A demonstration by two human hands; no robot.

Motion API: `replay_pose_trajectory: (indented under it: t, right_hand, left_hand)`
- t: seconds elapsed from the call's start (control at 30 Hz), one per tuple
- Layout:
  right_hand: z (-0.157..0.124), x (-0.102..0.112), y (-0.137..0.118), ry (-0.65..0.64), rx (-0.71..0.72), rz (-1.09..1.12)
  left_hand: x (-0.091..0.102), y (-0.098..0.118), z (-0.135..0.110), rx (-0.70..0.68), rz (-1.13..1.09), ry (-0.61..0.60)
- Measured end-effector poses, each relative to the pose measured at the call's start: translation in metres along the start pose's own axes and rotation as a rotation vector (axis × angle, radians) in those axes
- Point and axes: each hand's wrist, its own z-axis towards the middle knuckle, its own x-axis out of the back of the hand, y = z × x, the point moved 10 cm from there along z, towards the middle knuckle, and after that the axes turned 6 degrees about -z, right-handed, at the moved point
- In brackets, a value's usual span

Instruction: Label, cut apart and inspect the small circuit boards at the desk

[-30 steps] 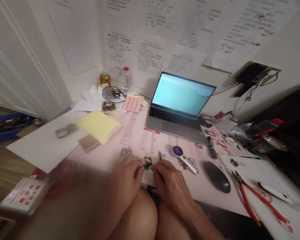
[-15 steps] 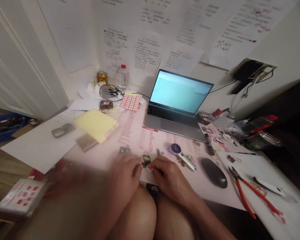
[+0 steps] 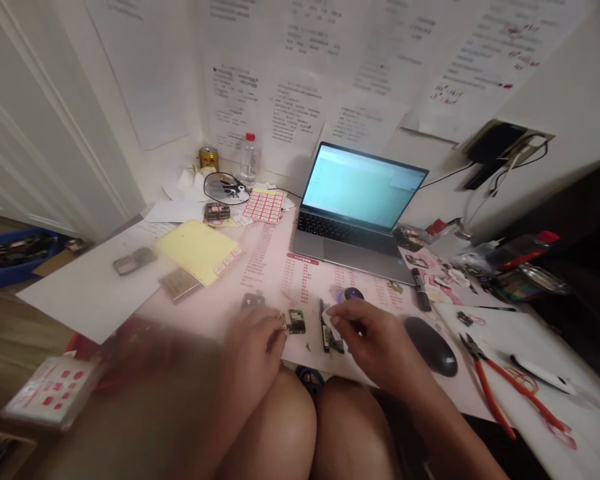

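Head view: circuit board [image 3: 296, 321] on printed desk mat [image 3: 267, 267], laptop [image 3: 357, 190] beyond.

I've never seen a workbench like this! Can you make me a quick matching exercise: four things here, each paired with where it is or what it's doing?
Things:
1. left hand
2. right hand
3. orange-handled pliers
4. plastic water bottle

Places or states:
A. on a white sheet at far right
B. behind and left of the laptop
C. holding a small white piece
D. beside a small green circuit board

Pairs: 1-D, 2-C, 3-A, 4-B
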Motion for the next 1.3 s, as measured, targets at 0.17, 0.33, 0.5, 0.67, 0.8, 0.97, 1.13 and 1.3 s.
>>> replay_pose_trajectory:
  t: [0.17, 0.33, 0.5, 0.67, 0.8, 0.97, 1.13, 1.3]
  right_hand:
    - [0.003, 0.002, 0.010, 0.106, -0.024, 0.022]
    - [0.013, -0.027, -0.006, 0.058, 0.043, 0.059]
    - [0.039, -0.053, -0.037, -0.058, 0.153, 0.055]
    - [0.050, -0.054, -0.045, -0.015, 0.166, 0.053]
    - [0.041, -0.051, -0.040, 0.020, 0.148, 0.099]
    - [0.030, -0.043, -0.036, 0.060, 0.135, 0.142]
    - [0.025, -0.031, -0.040, 0.124, 0.129, 0.145]
    - [0.022, -0.041, -0.041, 0.057, 0.158, 0.138]
  left_hand:
    - [0.039, -0.005, -0.020, -0.020, -0.043, 0.238]
    - [0.053, -0.026, -0.023, 0.074, 0.208, 0.205]
    - [0.042, -0.033, -0.006, 0.059, 0.237, -0.004]
    - [0.042, -0.033, -0.002, 0.026, 0.175, -0.117]
    - [0.045, -0.040, -0.001, 0.051, 0.160, -0.098]
    - [0.048, -0.040, 0.004, 0.051, 0.202, -0.076]
    - [0.063, -0.038, 0.006, 0.103, 0.242, 0.075]
    - [0.081, -0.043, -0.011, 0.156, 0.250, 0.289]
